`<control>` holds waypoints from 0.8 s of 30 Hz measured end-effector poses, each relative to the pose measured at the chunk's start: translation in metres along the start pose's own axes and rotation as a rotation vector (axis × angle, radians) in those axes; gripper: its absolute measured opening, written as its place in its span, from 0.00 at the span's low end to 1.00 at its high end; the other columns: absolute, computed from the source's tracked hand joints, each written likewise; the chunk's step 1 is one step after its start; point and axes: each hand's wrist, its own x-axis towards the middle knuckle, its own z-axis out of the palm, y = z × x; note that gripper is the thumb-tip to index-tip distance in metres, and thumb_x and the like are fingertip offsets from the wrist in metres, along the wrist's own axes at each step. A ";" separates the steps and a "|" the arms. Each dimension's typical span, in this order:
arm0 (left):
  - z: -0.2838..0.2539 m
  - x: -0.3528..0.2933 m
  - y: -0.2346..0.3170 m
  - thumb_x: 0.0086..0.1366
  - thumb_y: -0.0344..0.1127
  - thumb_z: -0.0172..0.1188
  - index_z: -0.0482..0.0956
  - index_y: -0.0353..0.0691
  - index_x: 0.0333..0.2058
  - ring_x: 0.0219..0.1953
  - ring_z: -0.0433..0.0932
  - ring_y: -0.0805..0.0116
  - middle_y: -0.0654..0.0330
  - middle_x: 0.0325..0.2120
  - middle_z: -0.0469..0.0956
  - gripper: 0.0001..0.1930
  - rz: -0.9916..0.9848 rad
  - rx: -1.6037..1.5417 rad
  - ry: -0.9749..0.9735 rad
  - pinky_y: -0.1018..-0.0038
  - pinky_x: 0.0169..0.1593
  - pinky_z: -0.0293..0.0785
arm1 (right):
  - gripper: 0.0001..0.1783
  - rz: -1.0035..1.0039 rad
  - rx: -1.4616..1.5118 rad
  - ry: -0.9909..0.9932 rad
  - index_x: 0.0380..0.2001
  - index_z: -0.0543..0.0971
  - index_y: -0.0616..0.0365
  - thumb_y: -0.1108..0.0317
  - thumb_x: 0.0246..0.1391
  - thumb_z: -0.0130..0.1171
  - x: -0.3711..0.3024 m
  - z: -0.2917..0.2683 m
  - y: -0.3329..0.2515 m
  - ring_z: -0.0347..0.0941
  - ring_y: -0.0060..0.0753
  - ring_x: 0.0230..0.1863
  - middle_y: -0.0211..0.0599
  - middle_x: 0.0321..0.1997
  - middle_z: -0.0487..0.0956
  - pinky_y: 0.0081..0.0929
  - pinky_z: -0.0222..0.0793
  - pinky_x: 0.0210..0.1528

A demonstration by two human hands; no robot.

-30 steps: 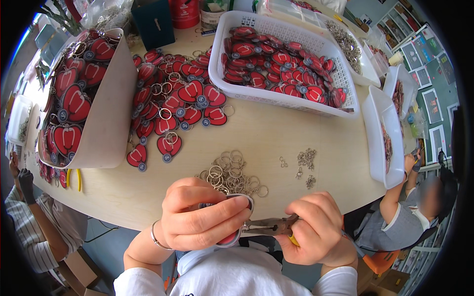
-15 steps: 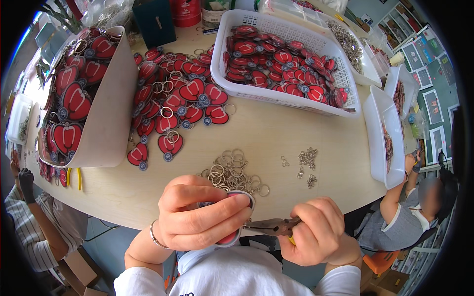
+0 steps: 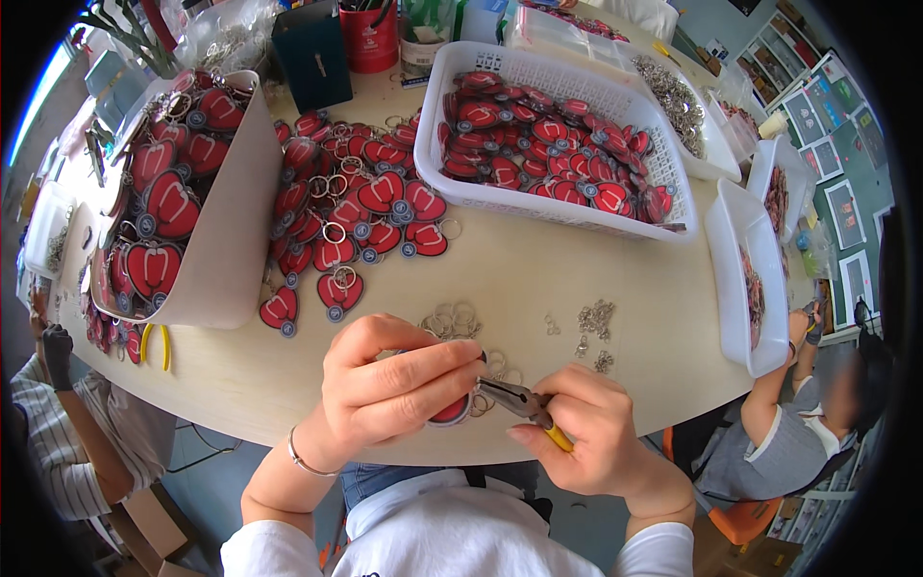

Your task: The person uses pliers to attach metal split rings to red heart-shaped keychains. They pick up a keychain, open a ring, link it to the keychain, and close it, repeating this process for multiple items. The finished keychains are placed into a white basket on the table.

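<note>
My left hand [image 3: 399,385] pinches a red heart-shaped tag [image 3: 450,413], a keychain piece mostly covered by my fingers. In my right hand [image 3: 591,423] is a pair of pliers [image 3: 519,396] with yellow grips, its jaw tips touching or close to the tag's edge beside my left fingertips. Whatever small part sits at the jaw tips is too hidden to make out. Just beyond my hands lies a heap of metal split rings [image 3: 452,320], partly covered by my left hand. Small piles of metal connector links [image 3: 596,317] rest to its right.
Finished-looking red heart keychains [image 3: 385,192] spread over the table, beside a full white bin [image 3: 221,212] at left and a white basket [image 3: 567,213] holding more. Yellow-handled pliers [image 3: 156,348] lie by the bin. White trays [image 3: 740,279] stand right. Co-workers [image 3: 788,423] sit at both sides.
The pliers have tilted, their yellow grip now pointing down and right, and my right hand has shifted slightly left. My left hand, still holding the tag, has risen a little. The view has shifted slightly.
</note>
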 end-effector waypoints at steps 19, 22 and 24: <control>0.007 0.077 -0.099 0.56 0.37 0.61 0.79 0.35 0.36 0.37 0.76 0.52 0.54 0.32 0.78 0.13 -0.496 0.879 -0.425 0.63 0.42 0.72 | 0.12 0.240 -0.148 0.626 0.19 0.73 0.65 0.71 0.46 0.65 -0.038 0.009 0.105 0.71 0.38 0.30 0.41 0.32 0.74 0.29 0.67 0.30; 0.062 0.108 -0.112 0.55 0.38 0.62 0.79 0.38 0.40 0.42 0.76 0.53 0.55 0.38 0.78 0.15 -0.331 0.553 -0.423 0.64 0.45 0.72 | 0.12 0.221 -0.182 0.664 0.19 0.73 0.66 0.71 0.45 0.65 -0.038 0.008 0.106 0.70 0.39 0.30 0.42 0.33 0.74 0.29 0.66 0.29; 0.099 0.120 -0.132 0.56 0.37 0.61 0.80 0.39 0.38 0.43 0.76 0.53 0.54 0.40 0.77 0.12 -0.395 0.569 -0.766 0.63 0.44 0.73 | 0.12 0.198 -0.232 0.651 0.18 0.73 0.66 0.72 0.45 0.65 -0.038 0.009 0.107 0.70 0.39 0.30 0.42 0.33 0.74 0.30 0.66 0.29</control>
